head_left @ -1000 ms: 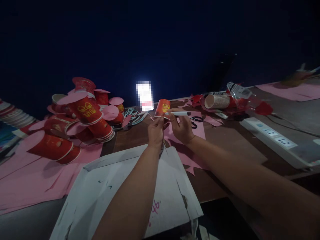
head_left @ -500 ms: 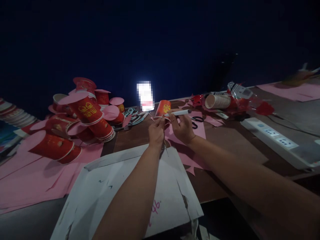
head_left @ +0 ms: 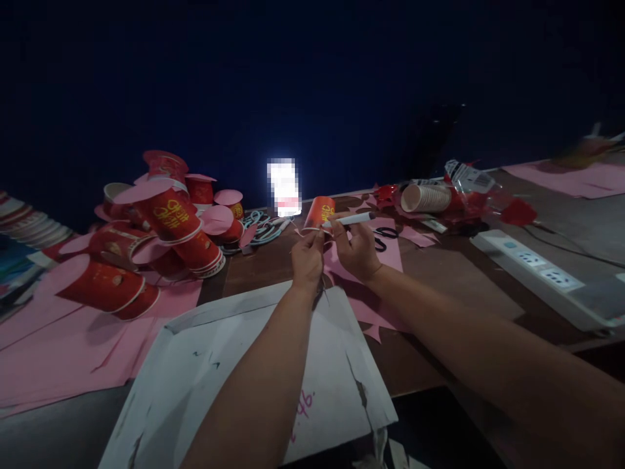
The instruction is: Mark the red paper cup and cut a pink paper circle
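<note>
A red paper cup with yellow lettering lies tilted, its pale rim toward me. At that rim, the fingers of my left hand are pinched closed; thin strands hang below them. My right hand is closed around a white marker pen with a dark end, pointing left at the rim. The pen's tip and the exact contact at the fingertips are too small to make out. Just right of my right hand, black-handled scissors lie on pink paper.
Red cups with pink discs pile up at left on pink sheets. A worn white board lies under my forearms. At right are stacked paper cups, clear plastic packaging and a power strip. A bright pixelated patch stands behind.
My left hand and the cup have shifted very slightly to the right. The marker pen stays in my right hand, almost unmoved.
</note>
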Available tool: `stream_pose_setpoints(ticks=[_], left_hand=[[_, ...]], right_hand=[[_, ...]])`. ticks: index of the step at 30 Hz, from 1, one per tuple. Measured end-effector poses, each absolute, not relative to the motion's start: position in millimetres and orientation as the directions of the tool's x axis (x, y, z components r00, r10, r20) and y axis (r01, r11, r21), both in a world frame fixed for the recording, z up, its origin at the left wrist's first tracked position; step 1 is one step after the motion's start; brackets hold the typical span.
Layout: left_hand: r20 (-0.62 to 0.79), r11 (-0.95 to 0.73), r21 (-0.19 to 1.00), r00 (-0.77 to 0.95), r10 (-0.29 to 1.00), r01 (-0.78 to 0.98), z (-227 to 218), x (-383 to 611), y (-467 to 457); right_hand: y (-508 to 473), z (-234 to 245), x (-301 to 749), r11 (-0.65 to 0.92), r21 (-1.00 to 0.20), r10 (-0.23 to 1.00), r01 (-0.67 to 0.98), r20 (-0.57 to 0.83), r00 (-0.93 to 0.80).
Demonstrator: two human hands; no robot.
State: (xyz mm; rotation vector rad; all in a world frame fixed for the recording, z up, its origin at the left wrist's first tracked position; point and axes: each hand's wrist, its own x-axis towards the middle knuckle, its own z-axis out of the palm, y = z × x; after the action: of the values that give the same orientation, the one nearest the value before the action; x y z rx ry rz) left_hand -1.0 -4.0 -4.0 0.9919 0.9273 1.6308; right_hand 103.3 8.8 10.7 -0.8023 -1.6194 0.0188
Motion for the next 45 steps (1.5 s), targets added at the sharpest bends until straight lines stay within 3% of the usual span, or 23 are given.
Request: stream_pose_setpoints(ticks=[6, 16, 25, 45], left_hand=[[0.166, -0.224, 0.918, -0.196, 0.966, -0.326, -3.5, -2.0, -4.0], [-0.002, -0.138, 0.770, -0.219, 0.976, -0.623, 6.1, -2.3, -5.4], [0.087, -0.180, 0.793, -0.184, 0.979, -0.581, 2.4, -1.1, -5.9], [0.070, -0.166, 0.789, -0.181, 0.981, -0.591, -3.6, -1.8, -1.8]], right_hand=[[6.6, 12.8, 103.0, 0.776, -0.423, 0.489, 0.469, 0.872, -0.022], [6.5, 12.1, 103.8, 0.747, -0.519, 0.540, 0.416, 0.838, 0.077], [6.4, 11.0, 103.4, 0.778, -0.422, 0.475, 0.465, 0.880, 0.004], [6.3, 13.6, 104.2, 0.764, -0.425, 0.492, 0.485, 0.870, -0.013]])
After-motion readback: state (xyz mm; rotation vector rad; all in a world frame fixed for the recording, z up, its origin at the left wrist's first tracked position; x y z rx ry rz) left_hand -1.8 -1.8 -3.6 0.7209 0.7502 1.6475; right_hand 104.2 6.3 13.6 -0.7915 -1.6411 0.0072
